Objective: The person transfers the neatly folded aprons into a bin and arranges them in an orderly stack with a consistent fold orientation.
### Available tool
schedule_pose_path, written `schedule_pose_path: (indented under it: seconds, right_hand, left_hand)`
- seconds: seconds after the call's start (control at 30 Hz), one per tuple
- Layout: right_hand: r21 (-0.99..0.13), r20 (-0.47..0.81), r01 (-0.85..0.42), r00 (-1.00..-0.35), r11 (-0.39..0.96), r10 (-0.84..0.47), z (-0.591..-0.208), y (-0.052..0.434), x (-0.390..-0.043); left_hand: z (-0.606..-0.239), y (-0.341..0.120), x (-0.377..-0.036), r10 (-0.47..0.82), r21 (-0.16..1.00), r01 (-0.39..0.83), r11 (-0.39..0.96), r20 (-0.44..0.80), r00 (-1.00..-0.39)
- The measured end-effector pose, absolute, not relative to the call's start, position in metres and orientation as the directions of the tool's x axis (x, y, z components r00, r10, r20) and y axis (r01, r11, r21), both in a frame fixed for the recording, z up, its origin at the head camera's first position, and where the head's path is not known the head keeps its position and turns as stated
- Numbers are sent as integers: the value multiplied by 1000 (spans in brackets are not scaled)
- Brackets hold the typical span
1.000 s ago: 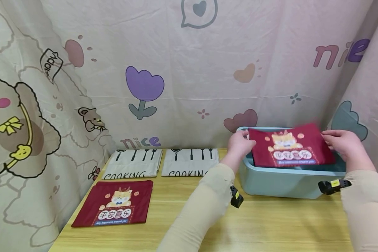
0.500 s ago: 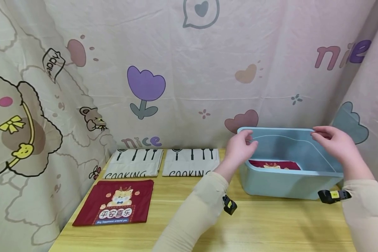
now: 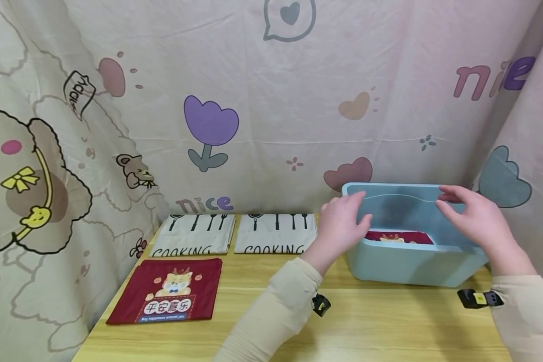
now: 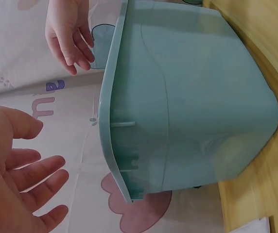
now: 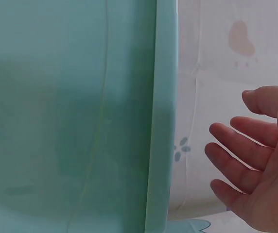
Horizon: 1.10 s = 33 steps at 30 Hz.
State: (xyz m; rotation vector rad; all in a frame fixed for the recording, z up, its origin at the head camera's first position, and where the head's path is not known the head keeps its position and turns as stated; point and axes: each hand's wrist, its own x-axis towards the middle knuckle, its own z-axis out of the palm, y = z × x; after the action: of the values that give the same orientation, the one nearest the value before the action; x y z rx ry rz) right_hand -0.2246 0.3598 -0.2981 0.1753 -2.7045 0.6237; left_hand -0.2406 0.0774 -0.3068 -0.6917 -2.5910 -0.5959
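Note:
A light blue plastic bin [image 3: 416,264] stands on the table at the right. Inside lies a folded dark red cloth bag [image 3: 412,237] with a cartoon print, its lower part hidden by the front wall. My left hand [image 3: 339,226] hovers over the bin's left end, fingers spread, holding nothing. Above the right end is my right hand [image 3: 477,216], fingers relaxed and thumb apart, also holding nothing. Both wrist views show bare hands away from the bin's rim [image 4: 106,97]. Another folded dark red bag [image 3: 172,291] lies flat at the table's front left.
Two folded white cloths printed with utensils and COOKING, one left [image 3: 192,236] and one right [image 3: 276,234], lie side by side at the table's back. A patterned curtain [image 3: 271,100] hangs behind and along both sides of the wooden table [image 3: 380,322].
Both hands held a red bag over the bin a second ago; they let it go and it dropped inside. Since then the hands have drawn slightly nearer the person, fingers more open.

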Motion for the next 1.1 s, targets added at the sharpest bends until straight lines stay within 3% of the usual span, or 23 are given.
schedule_pose_path:
  seconds: [0.47, 1.1]
  right_hand:
    - [-346, 518, -309, -850, 886, -94, -310, 331, -210]
    - [-269, 627, -479, -746, 836, -225, -330, 276, -204]
  left_hand:
    - [-330, 48, -233, 450, 96, 603, 792, 576, -683]
    - [-359, 8, -228, 426, 88, 587, 805, 603, -675]
